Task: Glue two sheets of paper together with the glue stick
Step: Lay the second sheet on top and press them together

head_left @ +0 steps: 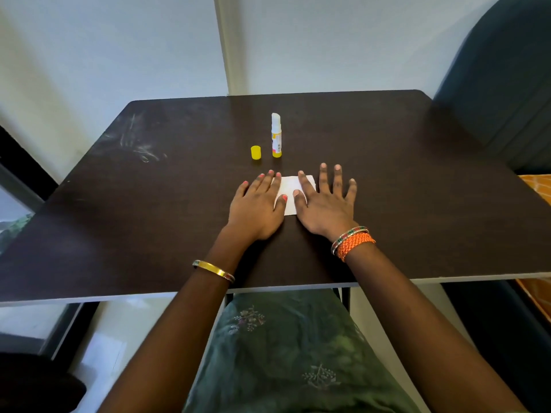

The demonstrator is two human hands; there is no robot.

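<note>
A small white paper (290, 192) lies flat on the dark table (149, 210); whether it is one sheet or two stacked I cannot tell. My left hand (258, 208) rests palm down on its left edge, fingers spread. My right hand (326, 204) presses palm down on its right edge, fingers apart. Behind the paper the glue stick (276, 135) stands upright and uncapped, its white glue extended. Its yellow cap (256, 152) stands on the table just to the left of it.
The table's front edge (268, 290) runs just above my lap. A dark chair back (501, 70) stands at the right rear corner. White walls close the back and left. Scuff marks (140, 144) show on the far left of the tabletop.
</note>
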